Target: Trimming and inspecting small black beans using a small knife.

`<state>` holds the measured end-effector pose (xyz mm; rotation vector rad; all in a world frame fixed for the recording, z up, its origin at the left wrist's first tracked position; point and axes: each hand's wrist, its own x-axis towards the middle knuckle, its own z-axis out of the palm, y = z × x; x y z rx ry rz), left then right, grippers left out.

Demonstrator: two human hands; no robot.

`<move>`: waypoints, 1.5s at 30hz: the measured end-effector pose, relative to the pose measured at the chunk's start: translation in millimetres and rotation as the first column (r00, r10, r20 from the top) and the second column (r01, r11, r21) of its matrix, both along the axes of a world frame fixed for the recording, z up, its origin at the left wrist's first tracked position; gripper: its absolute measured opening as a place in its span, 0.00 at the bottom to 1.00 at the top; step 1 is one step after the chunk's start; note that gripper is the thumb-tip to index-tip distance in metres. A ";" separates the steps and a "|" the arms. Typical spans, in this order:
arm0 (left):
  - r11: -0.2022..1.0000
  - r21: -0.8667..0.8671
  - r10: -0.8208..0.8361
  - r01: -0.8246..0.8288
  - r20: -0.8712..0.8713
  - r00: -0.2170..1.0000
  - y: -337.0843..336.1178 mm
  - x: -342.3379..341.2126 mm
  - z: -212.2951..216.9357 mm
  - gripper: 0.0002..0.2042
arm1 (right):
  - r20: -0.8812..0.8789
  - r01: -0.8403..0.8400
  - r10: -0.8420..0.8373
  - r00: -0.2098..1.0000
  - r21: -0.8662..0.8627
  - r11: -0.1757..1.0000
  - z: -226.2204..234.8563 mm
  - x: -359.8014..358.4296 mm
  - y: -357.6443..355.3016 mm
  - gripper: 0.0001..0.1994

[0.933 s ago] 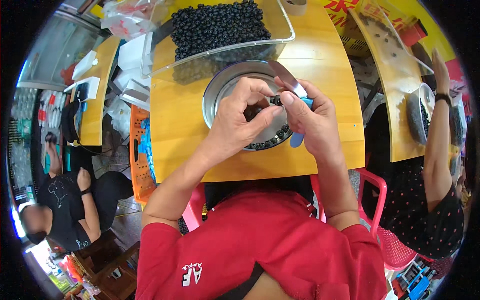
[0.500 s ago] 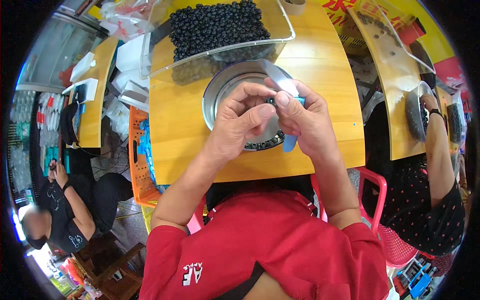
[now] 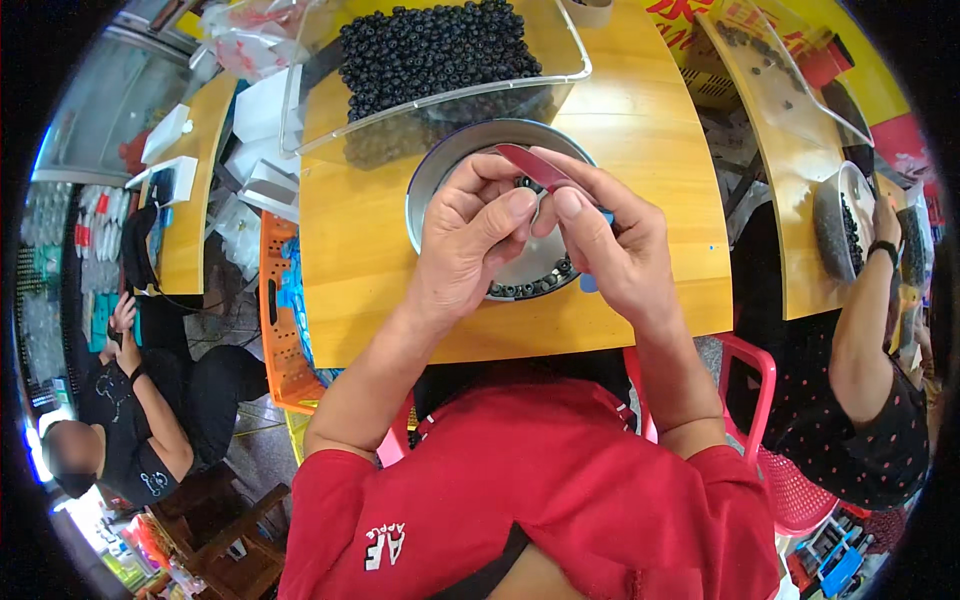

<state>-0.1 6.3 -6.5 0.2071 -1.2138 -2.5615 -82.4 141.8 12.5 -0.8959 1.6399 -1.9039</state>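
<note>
Black round pieces (image 3: pixel 435 55) crowd the clear plastic box (image 3: pixel 545 82), few showing in the silvery bowl (image 3: pixel 424 180); left fingers (image 3: pixel 502 208) pinch one, right fingers (image 3: pixel 580 208) a blue-handled knife (image 3: pixel 535 167).

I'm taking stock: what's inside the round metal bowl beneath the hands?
Inside the bowl, small dark round pieces lie along the near edge, beside some bare bottom. The left hand and right hand cover much of the middle, hiding anything beneath.

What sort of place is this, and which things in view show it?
Probably a small workroom: a clear bin of many dark, round pieces, a knife in the right hand, and another person at a second table.
</note>
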 end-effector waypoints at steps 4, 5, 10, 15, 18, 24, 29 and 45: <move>0.985 -0.173 0.013 -0.005 0.049 0.999 -4.9 1.5 10.7 0.11 | -0.022 0.032 -0.031 0.999 0.038 0.999 0.1 -3.1 0.0 0.17; 0.982 -0.187 0.001 0.009 0.054 0.999 -6.4 2.4 11.6 0.11 | -0.020 0.030 -0.030 0.999 0.038 0.999 -0.5 -3.2 0.0 0.17; 0.988 -0.147 -0.030 0.044 0.095 0.995 -10.4 0.8 10.1 0.12 | 0.024 0.010 -0.011 1.000 0.021 1.000 5.6 -2.5 1.1 0.17; 0.993 -0.075 -0.085 0.093 0.106 0.991 -11.4 1.0 10.9 0.13 | 0.026 -0.007 0.007 1.000 0.007 1.000 1.3 -0.9 0.0 0.17; 0.991 -0.063 -0.109 0.115 0.092 0.990 -12.7 1.4 7.9 0.12 | 0.041 -0.040 0.038 0.998 0.032 0.999 3.6 -3.7 2.8 0.17; 0.995 -0.059 -0.069 0.075 0.099 0.993 -14.6 3.4 7.3 0.10 | 0.097 -0.095 0.088 0.991 0.065 0.993 5.4 -5.0 3.8 0.16; 0.992 -0.042 -0.118 0.119 0.025 0.993 -16.2 5.1 -4.0 0.13 | 0.123 -0.080 0.078 0.989 0.011 0.997 -4.1 -6.3 1.4 0.16; 0.941 0.245 -0.214 0.234 -0.104 0.971 -9.8 1.1 -7.8 0.13 | 0.106 -0.052 0.061 0.993 -0.086 0.995 -3.6 -0.7 -1.1 0.17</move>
